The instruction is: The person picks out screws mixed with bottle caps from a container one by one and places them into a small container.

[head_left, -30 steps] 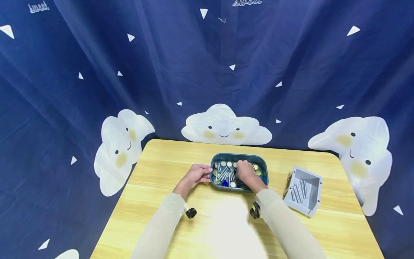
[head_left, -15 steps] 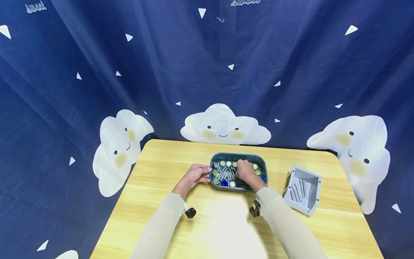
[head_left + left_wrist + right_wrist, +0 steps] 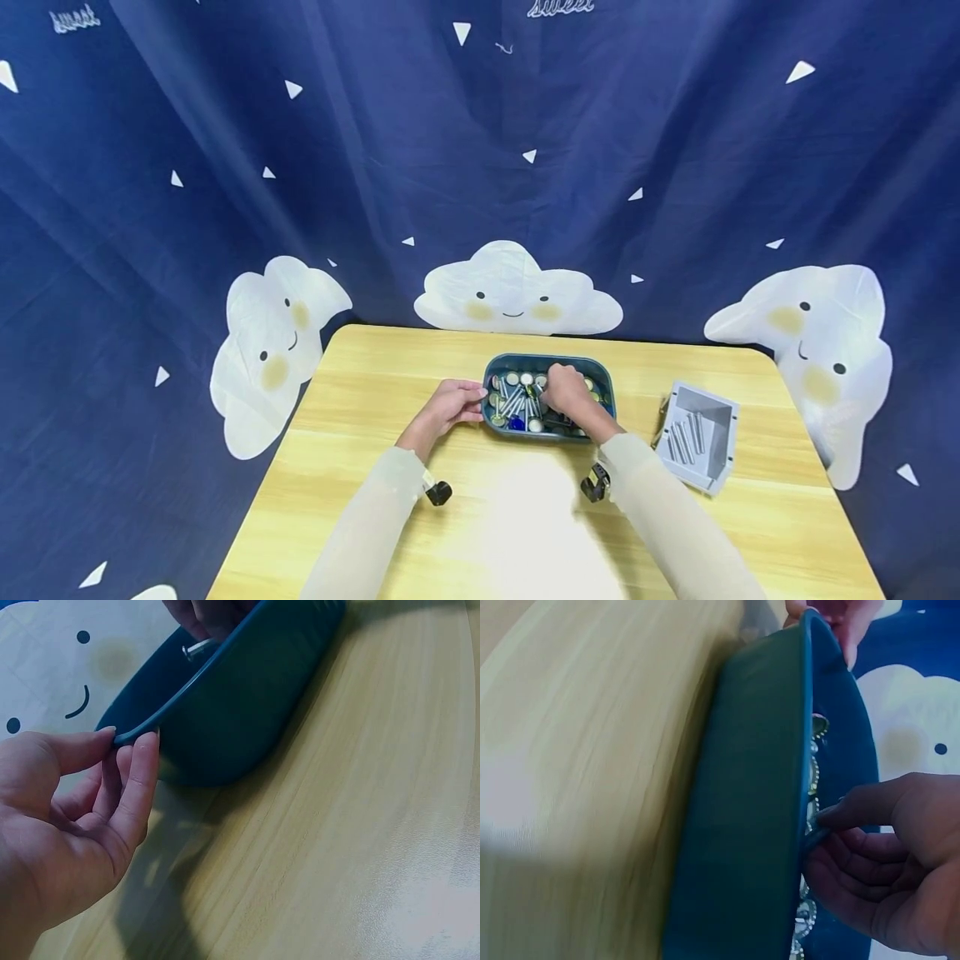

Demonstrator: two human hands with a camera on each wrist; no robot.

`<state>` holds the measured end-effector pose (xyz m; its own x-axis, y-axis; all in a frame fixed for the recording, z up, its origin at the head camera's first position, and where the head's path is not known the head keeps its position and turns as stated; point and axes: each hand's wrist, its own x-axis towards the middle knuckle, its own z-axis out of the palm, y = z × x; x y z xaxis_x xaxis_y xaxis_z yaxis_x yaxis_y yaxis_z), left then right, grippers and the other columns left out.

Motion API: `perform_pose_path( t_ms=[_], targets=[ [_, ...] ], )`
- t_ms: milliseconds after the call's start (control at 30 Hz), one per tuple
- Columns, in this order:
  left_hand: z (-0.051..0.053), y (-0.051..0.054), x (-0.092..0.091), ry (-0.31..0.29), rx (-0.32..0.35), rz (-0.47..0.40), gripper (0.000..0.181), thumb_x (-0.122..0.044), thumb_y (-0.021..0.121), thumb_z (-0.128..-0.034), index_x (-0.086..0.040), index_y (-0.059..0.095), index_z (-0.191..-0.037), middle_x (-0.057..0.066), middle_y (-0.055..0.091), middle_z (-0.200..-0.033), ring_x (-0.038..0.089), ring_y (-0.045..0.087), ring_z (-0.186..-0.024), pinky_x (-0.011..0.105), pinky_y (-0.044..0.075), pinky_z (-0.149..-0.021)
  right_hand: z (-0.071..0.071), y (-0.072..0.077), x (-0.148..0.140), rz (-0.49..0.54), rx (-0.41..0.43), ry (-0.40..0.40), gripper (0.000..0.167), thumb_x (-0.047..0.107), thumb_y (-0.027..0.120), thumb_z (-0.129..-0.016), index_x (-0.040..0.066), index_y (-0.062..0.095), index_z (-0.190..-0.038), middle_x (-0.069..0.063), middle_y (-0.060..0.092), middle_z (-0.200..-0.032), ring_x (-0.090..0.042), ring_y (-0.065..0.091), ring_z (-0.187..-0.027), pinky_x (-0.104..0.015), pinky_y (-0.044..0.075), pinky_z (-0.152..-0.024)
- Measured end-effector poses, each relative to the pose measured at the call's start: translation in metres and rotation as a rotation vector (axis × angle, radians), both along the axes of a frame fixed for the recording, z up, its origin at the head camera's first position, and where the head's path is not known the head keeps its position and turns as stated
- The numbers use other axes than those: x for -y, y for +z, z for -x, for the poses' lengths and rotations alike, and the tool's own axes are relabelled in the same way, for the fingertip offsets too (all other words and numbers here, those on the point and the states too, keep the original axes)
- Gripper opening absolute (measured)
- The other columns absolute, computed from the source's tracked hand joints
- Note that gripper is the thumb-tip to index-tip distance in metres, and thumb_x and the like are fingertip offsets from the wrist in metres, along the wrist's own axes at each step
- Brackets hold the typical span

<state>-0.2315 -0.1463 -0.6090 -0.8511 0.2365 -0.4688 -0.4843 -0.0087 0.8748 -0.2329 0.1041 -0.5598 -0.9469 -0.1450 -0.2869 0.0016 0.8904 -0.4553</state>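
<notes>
My left hand [image 3: 452,403] pinches the left rim of a dark blue-green bin [image 3: 225,720] between thumb and fingers. Inside the bin lie several silver bolts [image 3: 514,405] among gold and white bottle caps [image 3: 805,918]. The right hand [image 3: 567,390] reaches down into the bin's right half. Its thumb and forefinger pinch a silver bolt [image 3: 196,649], whose end sticks out past the fingertips in the left wrist view. Most of that bolt is hidden by the fingers and the bin wall.
A grey plastic box [image 3: 720,417] stands tilted on the table to the right of the bin, with several silver bolts [image 3: 686,437] inside. A blue cap [image 3: 517,423] lies near the bin's front wall. Behind the wooden table [image 3: 390,358] hangs a blue cloud-print curtain [image 3: 375,167].
The head view has shifted slightly, so the whole scene slides a little left. My right hand has turned slightly inside the bin. The left hand keeps its grip on the rim.
</notes>
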Motion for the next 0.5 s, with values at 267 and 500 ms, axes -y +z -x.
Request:
perform_pose_path(
  t_ms=[267, 500],
  targets=[
    [-0.001, 0.0, -0.001, -0.001, 0.003, 0.009, 0.039, -0.008, 0.069, -0.0983, 0.009, 0.061, -0.132, 0.013, 0.072, -0.092, 0.012, 0.068, -0.069, 0.033, 0.069, -0.076, -0.01, 0.015, -0.018, 0.033, -0.029, -0.03, 0.049, 0.011, 0.07, -0.091, 0.02, 0.044, -0.051, 0.008, 0.034, -0.05, -0.012, 0.029, -0.049, -0.028, 0.04, -0.058],
    [-0.002, 0.004, 0.0, 0.005, 0.006, 0.015, 0.042, -0.008, 0.068, -0.0987, 0.01, 0.059, -0.135, 0.015, 0.071, -0.098, 0.011, 0.067, -0.07, 0.029, 0.068, -0.073, -0.018, 0.032, -0.036, 0.064, -0.103, -0.032, 0.033, 0.009, 0.068, -0.088, 0.017, 0.057, -0.058, 0.007, 0.049, -0.055, -0.015, 0.049, -0.059, -0.035, 0.049, -0.073]
  ],
)
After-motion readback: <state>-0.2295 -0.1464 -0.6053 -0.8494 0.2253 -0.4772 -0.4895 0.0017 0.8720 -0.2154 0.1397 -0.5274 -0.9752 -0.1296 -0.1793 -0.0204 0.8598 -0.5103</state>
